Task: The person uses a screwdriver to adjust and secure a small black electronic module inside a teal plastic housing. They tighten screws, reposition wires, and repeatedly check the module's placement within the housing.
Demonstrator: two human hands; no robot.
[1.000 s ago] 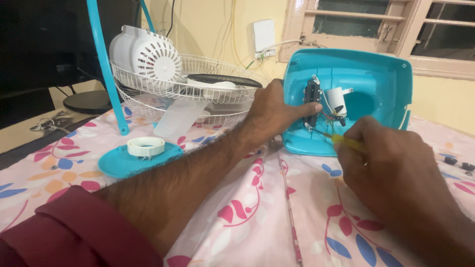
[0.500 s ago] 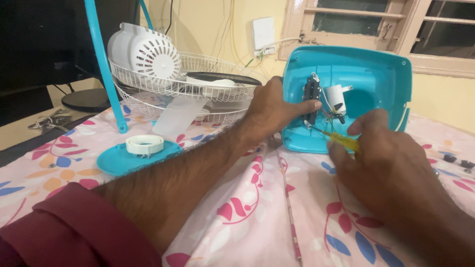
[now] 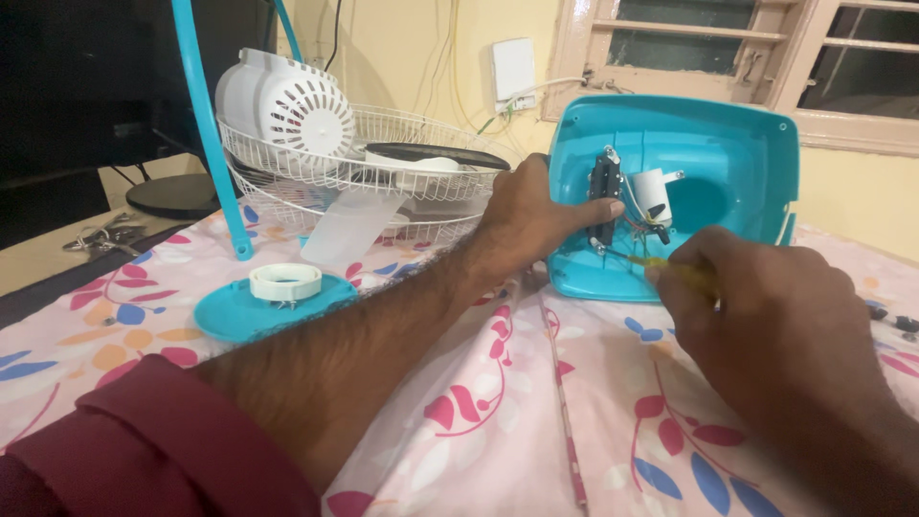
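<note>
Pink floral cloth (image 3: 479, 421) is spread over the table, and everything is laid on it. At the back left a white wire fan guard (image 3: 364, 182) is stacked with a white motor housing (image 3: 287, 105) resting in it. A turquoise plastic base shell (image 3: 708, 153) is stood on its edge at the centre right, its hollow inside turned toward the camera, with a black switch block (image 3: 603, 191), a white capacitor (image 3: 654, 191) and thin wires seen within. The shell's left edge is gripped by the left hand (image 3: 536, 215), fingers curled around the rim and thumb laid against the switch block. A yellow-handled screwdriver (image 3: 675, 268) is held in the closed right hand (image 3: 756, 316), its tip set inside the shell's lower part. A turquoise disc (image 3: 239, 311) carrying a white ring (image 3: 285, 280) is seen at the left.
</note>
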